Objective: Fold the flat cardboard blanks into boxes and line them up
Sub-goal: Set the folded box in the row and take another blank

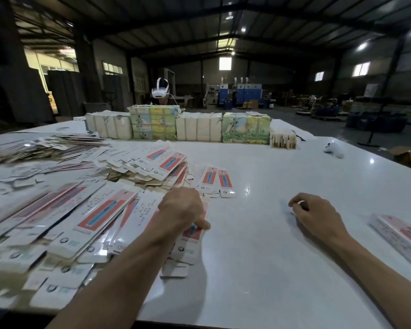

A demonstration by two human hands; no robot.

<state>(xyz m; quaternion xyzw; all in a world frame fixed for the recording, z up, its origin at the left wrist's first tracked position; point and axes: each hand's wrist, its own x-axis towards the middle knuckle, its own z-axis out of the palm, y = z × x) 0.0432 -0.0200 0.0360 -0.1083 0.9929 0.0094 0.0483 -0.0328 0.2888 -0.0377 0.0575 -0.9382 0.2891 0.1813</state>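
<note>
Cardboard blanks (pixel 86 210) are being kept in a loose, overlapping heap to the left of and beyond the left hand (pixel 182 210), spread over the white table (pixel 271 245). One blank (pixel 188 249) at the heap's right edge is being gripped by the left hand. The thumb is being pressed on its printed face, and the fingers are being curled down over its far side, where their tips cannot be seen. This blank is being held flat, its near end projecting from under the wrist toward the person.

The right hand (pixel 316 214) is being rested on bare table well to the right of the left hand, with the fingers being curled in toward the palm. Nothing is being seen in its grasp. A small white patch on one finger cannot be identified.

Folded boxes (pixel 396 231) are being kept side by side just to the right of the right hand, at the frame's edge. Far beyond both hands, bundled stacks (pixel 199 128) are being stored in a row. A second person (pixel 163 99) in a white headset (pixel 160 91) is being partly hidden behind them.
</note>
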